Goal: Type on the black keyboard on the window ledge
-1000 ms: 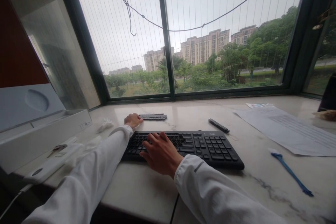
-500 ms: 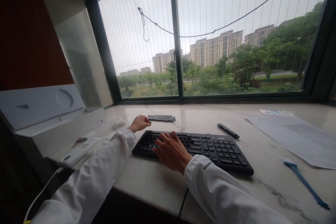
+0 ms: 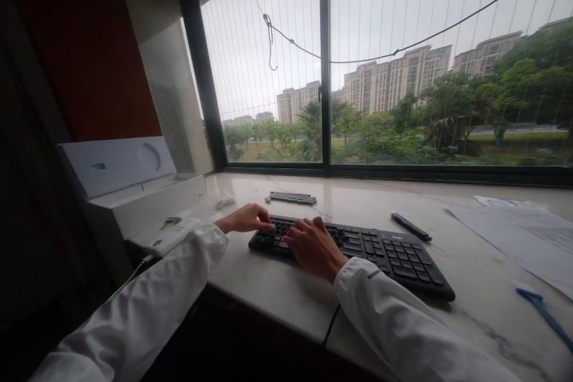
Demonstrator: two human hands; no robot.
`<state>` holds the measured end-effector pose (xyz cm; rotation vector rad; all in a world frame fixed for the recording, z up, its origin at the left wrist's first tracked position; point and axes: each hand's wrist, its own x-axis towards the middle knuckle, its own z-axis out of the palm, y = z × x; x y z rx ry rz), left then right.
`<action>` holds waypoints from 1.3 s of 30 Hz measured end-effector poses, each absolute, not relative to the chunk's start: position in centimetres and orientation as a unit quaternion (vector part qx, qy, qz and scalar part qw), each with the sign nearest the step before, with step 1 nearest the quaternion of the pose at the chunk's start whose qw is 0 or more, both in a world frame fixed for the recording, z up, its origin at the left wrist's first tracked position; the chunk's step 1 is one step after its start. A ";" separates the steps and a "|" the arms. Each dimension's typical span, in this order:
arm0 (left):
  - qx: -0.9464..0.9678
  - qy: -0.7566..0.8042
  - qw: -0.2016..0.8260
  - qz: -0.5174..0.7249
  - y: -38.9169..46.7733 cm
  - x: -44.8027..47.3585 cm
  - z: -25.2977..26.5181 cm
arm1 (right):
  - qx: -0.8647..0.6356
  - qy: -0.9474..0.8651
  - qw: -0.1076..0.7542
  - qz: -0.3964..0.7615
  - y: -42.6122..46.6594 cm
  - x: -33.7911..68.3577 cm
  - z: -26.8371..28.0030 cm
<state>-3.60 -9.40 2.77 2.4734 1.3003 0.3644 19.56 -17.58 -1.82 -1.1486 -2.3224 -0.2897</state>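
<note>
A black keyboard [image 3: 380, 250] lies at an angle on the marble-patterned counter, with bare dark gaps among its keys on the left part. My left hand [image 3: 248, 218] is at the keyboard's upper left end, thumb and index finger pinched together low over the keys. The small dark keycap in that pinch is mostly hidden by the fingertips. Across the middle keys rests my right hand [image 3: 316, 245], palm down, fingers apart and slightly bent, holding nothing. Just behind the keyboard lie neat rows of loose dark keycaps [image 3: 293, 197].
To the left stand an open white box [image 3: 152, 203] and a white power strip [image 3: 172, 236] with a cable. A slim black object [image 3: 410, 227] lies behind the keypad. Paper sheets [image 3: 519, 230] and a blue tool [image 3: 548, 313] are at right. A window [image 3: 325, 71] closes off the back.
My left hand has moved from beside the loose keycaps down to the keyboard's left end, carrying a small dark keycap. My right hand stays on the keys. The whole view has shifted left.
</note>
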 end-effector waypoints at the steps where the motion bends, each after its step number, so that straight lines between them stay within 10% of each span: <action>1: 0.870 0.447 0.168 0.124 -9.6 -3.7 2.7 | -0.426 -0.859 0.264 -0.107 -17.5 19.6 -1.8; 39: 0.954 0.275 0.056 0.110 -9.0 -4.4 1.7 | -0.436 -0.857 0.258 -0.098 -17.4 19.8 -2.0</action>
